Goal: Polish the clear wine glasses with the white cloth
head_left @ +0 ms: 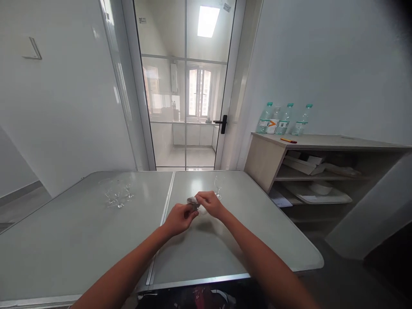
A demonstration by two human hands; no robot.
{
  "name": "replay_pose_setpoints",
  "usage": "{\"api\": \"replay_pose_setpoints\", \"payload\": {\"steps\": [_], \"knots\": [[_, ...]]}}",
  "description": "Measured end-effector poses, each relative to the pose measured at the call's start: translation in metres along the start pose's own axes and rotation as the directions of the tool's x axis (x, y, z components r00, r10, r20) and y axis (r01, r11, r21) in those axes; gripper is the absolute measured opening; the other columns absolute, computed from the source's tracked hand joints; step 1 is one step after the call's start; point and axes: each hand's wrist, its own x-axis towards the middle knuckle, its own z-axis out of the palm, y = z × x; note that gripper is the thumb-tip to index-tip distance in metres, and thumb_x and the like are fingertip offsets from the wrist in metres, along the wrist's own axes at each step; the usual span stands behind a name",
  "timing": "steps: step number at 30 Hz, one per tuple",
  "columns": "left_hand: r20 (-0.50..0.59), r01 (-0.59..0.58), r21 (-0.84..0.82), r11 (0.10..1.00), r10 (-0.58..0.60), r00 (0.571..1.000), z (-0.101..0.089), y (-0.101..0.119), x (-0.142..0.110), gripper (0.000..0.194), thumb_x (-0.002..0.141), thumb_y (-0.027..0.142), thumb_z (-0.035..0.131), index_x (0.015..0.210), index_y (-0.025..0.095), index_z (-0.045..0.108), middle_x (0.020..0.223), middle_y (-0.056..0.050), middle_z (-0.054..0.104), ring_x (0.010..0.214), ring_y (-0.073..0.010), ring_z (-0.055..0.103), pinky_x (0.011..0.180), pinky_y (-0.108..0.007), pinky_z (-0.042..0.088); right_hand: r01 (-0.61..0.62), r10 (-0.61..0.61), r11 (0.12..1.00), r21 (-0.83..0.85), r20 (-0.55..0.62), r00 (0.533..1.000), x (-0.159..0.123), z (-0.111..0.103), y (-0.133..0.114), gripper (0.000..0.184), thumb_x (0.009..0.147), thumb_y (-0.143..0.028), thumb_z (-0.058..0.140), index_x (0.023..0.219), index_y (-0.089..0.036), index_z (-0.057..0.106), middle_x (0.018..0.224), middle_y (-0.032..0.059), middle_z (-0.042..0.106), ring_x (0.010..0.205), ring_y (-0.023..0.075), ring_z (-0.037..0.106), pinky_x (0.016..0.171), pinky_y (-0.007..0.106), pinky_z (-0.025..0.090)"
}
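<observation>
Above the right half of the table, my left hand (180, 218) is closed, with its thumb and fingers around a clear stemmed glass (202, 210). Much of that glass is hidden by my fingers, so its exact tilt cannot be told. My right hand (210, 203) bends in from the other side, its fingers closed on a small greyish cloth (192, 200) pressed against the glass. Just behind my right hand, another stemmed glass (218, 189) stands upright on the table.
Several stemmed glasses (116, 193) are grouped on the left half of the grey table (96, 244). A metal seam (169, 193) divides the tabletop. To the right, a wooden shelf unit (267, 156) carries several plastic bottles (283, 120) and a marker (289, 140). Behind is a glass door (185, 86).
</observation>
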Motion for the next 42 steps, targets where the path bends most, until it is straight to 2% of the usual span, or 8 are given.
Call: {"api": "replay_pose_setpoints", "payload": {"steps": [4,9,15,21,26,31,36,42], "knots": [[-0.012,0.077,-0.281,0.957,-0.084,0.996,-0.001,0.001,0.003,0.042,0.089,0.044,0.065,0.060,0.018,0.050,0.055,0.002,0.056,0.048,-0.0088,0.043,0.051,-0.024,0.030,-0.122,0.143,0.935,0.332,-0.040,0.989,0.002,-0.002,0.008,0.048,0.094,-0.059,0.048,0.069,-0.020,0.057,0.063,0.0002,0.055,0.060,0.0163,0.049,0.061,0.031,0.044],[-0.128,0.142,-0.659,0.739,-0.296,0.947,-0.004,0.003,0.011,0.045,0.090,0.054,0.064,0.067,0.016,0.058,0.060,0.000,0.060,0.043,-0.0077,0.045,0.047,-0.023,0.032,-0.046,0.164,0.735,0.677,-0.111,0.980,0.001,0.024,0.002,0.033,0.093,-0.049,0.054,0.099,-0.021,0.070,0.097,0.0062,0.073,0.089,0.0242,0.065,0.080,0.038,0.053],[-0.062,0.213,-0.831,0.514,-0.465,0.883,-0.008,0.001,0.013,0.045,0.088,0.056,0.066,0.069,0.017,0.054,0.053,0.005,0.048,0.043,-0.0062,0.041,0.045,-0.020,0.030,0.178,-0.144,0.978,0.108,-0.270,0.952,-0.005,0.048,0.017,0.051,0.099,-0.042,0.055,0.149,-0.029,0.050,0.156,0.0064,0.046,0.150,0.0253,0.033,0.122,0.045,0.030],[-0.001,0.293,-0.646,0.705,-0.385,0.923,-0.004,-0.001,0.012,0.046,0.090,0.057,0.057,0.067,0.018,0.051,0.055,0.002,0.055,0.039,-0.0070,0.039,0.042,-0.022,0.027,0.444,-0.501,0.749,-0.492,0.019,0.865,-0.004,0.022,0.015,0.042,0.102,-0.025,0.048,0.143,-0.024,0.056,0.152,0.0099,0.052,0.149,0.0265,0.035,0.125,0.055,0.018],[0.002,0.228,-0.349,0.909,-0.242,0.970,0.003,-0.002,0.004,0.041,0.088,0.044,0.060,0.058,0.019,0.048,0.050,0.003,0.049,0.043,-0.0092,0.040,0.047,-0.025,0.026,0.376,-0.413,0.742,-0.555,0.065,0.909,-0.002,0.012,-0.001,0.022,0.096,-0.028,0.055,0.108,-0.020,0.071,0.108,0.0097,0.072,0.106,0.0257,0.061,0.104,0.046,0.042],[-0.025,-0.026,0.031,0.999,0.027,0.999,0.003,-0.003,-0.003,0.039,0.087,0.034,0.064,0.056,0.018,0.048,0.050,0.004,0.041,0.049,-0.0093,0.033,0.054,-0.027,0.022,-0.056,0.065,0.997,0.049,-0.204,0.977,0.000,0.012,0.003,0.031,0.084,-0.042,0.069,0.065,-0.019,0.061,0.060,-0.0015,0.054,0.060,0.0143,0.044,0.063,0.028,0.038],[-0.070,0.151,-0.376,0.914,-0.191,0.979,0.010,-0.003,0.002,0.045,0.091,0.051,0.062,0.062,0.018,0.054,0.056,0.000,0.057,0.045,-0.0097,0.044,0.051,-0.025,0.029,-0.086,0.213,0.908,0.410,-0.277,0.937,0.005,0.019,0.006,0.044,0.089,-0.062,0.051,0.072,-0.022,0.056,0.064,-0.0018,0.056,0.058,0.0149,0.048,0.056,0.027,0.039],[-0.077,0.234,-0.699,0.676,-0.396,0.915,0.022,-0.004,0.007,0.044,0.087,0.058,0.066,0.074,0.016,0.060,0.070,-0.002,0.062,0.062,-0.0128,0.055,0.059,-0.023,0.040,-0.041,0.372,0.589,0.807,-0.225,0.900,0.005,0.052,0.012,0.037,0.087,-0.059,0.058,0.080,-0.022,0.061,0.066,0.0008,0.062,0.063,0.0187,0.058,0.052,0.028,0.042]]}}
